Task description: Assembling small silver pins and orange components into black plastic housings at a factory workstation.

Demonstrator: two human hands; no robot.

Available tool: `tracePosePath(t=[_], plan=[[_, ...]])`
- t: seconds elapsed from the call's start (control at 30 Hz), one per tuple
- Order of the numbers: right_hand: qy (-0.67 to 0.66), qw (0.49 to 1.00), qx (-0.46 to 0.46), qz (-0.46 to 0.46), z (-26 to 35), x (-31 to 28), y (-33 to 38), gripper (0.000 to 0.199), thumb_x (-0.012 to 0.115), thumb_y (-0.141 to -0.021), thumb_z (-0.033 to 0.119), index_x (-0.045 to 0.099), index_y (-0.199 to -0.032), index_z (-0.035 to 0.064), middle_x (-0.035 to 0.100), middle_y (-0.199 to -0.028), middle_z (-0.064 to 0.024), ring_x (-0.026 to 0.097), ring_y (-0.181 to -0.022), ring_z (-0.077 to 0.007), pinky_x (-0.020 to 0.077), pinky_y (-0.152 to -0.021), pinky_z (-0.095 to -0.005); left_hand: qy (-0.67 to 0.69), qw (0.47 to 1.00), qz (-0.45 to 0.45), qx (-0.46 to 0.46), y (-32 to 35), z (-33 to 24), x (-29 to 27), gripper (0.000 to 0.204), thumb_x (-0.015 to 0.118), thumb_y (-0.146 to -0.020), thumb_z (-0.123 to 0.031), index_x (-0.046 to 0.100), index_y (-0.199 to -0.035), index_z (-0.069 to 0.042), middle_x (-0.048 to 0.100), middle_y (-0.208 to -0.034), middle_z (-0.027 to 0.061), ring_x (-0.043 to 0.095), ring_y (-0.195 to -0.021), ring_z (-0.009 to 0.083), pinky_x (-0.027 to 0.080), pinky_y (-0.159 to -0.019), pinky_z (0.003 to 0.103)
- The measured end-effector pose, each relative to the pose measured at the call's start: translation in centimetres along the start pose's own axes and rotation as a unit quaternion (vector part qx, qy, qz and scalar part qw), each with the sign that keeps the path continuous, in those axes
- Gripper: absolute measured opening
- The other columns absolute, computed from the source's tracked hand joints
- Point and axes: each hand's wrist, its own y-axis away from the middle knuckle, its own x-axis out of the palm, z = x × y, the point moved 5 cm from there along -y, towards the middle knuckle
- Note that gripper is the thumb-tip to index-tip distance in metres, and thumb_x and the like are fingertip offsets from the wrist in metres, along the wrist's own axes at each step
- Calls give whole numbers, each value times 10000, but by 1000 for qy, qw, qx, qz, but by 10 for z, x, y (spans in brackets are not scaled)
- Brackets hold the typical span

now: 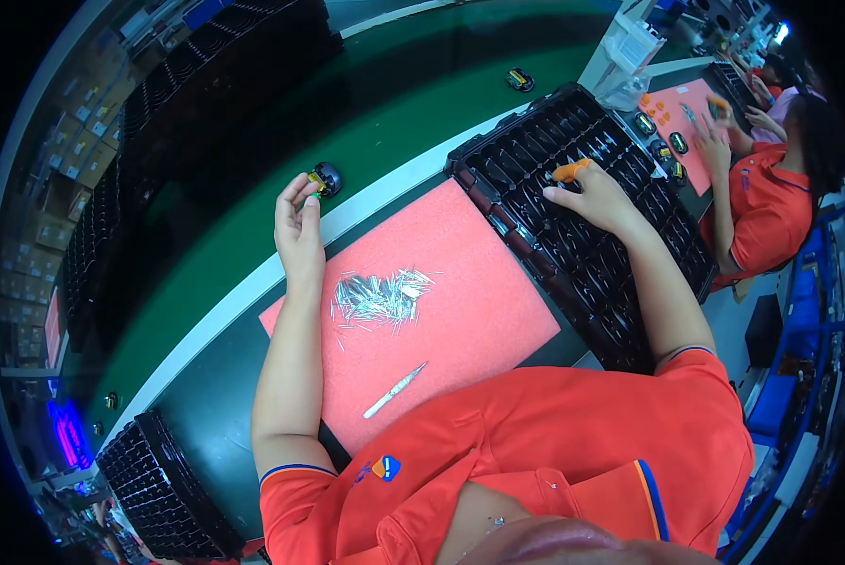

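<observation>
My left hand is raised at the near edge of the green belt, its fingers curled in at the rim of a small rounded black device with yellow and green parts. My right hand reaches over a black compartment tray; orange covers show on its fingers, and its thumb stands apart from them. Nothing shows in its grasp. Between my arms lies a pink foam mat with a heap of thin, shiny slivers and a pair of slim pale tweezers.
Another black device sits farther along the green belt. At the lower left stands a stack of black trays. To the right, a co-worker in a red shirt works at a pink mat with several devices beside it.
</observation>
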Motion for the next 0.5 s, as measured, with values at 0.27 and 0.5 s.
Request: tracePosePath(t=[0.27, 0.5], plan=[[45, 998, -38, -38, 6, -3, 3, 544, 714, -733, 444, 631, -1071, 26, 611, -1030, -174, 606, -970, -284, 467, -863, -367, -15, 1000, -4, 15, 0, -4, 3, 336, 503, -935, -104, 491, -1261, -22, 588, -1147, 70, 513, -1076, 115, 376, -919, 227], [-23, 989, -137, -59, 105, -26, 1, 460, 742, -725, 262, 579, -1059, -9, 600, -621, -80, 615, -600, -233, 464, -576, -338, 41, 998, 43, 29, 6, -11, 4, 291, 514, -937, -114, 513, -1208, -7, 590, -908, 33, 548, -831, 89, 449, -756, 226]])
